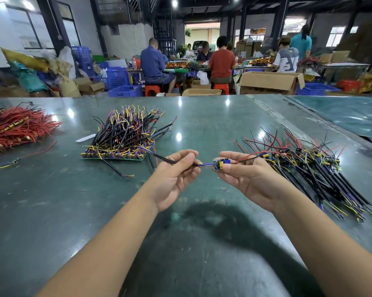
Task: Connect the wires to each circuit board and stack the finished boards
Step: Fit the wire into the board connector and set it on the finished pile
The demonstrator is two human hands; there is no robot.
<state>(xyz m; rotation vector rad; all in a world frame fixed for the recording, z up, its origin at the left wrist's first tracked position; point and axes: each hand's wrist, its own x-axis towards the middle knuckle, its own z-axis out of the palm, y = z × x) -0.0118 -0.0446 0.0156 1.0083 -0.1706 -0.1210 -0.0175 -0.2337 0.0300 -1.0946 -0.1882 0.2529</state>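
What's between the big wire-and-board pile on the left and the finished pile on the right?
In the head view, both hands: left hand pinching a black cable, right hand holding a small circuit board.

I can't make out where the wire [205, 165] joins the small board [220, 164]; the red wire pile [15, 127] runs off the left edge.

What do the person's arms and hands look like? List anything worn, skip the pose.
Both forearms are bare up to the frame edge, no sleeves showing. The left hand and right hand wear no gloves, rings, watch or wristbands. Fingernails are short and unpainted.
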